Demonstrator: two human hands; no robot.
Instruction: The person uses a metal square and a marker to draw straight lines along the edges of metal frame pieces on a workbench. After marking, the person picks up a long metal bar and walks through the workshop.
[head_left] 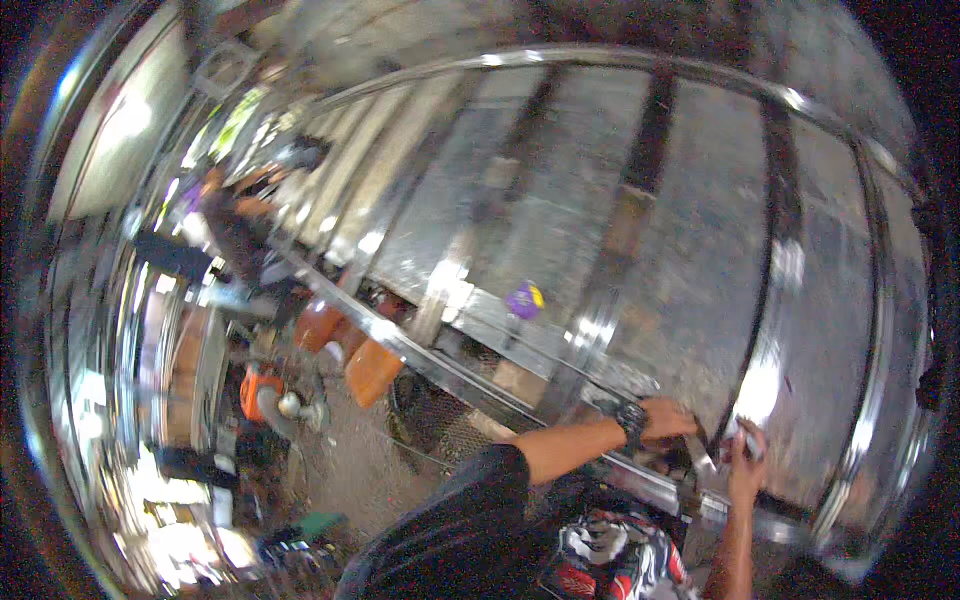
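Dark left sleeve (pixel 450 525) looms closest, beside brown ground (pixel 365 475) that leaves room left of a shiny silver, barred metal frame (pixel 400 345). Over its near edge, the left hand (pixel 668 418) half curls, a pale strip (pixel 702 455) shows, and the right hand (pixel 745 460) bends its fingers; blur hides what, if anything, either grips.

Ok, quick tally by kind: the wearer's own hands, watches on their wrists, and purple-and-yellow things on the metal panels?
Hands: 2, left hand and right hand
Watch: 1
Purple-and-yellow thing: 1
Total: 4
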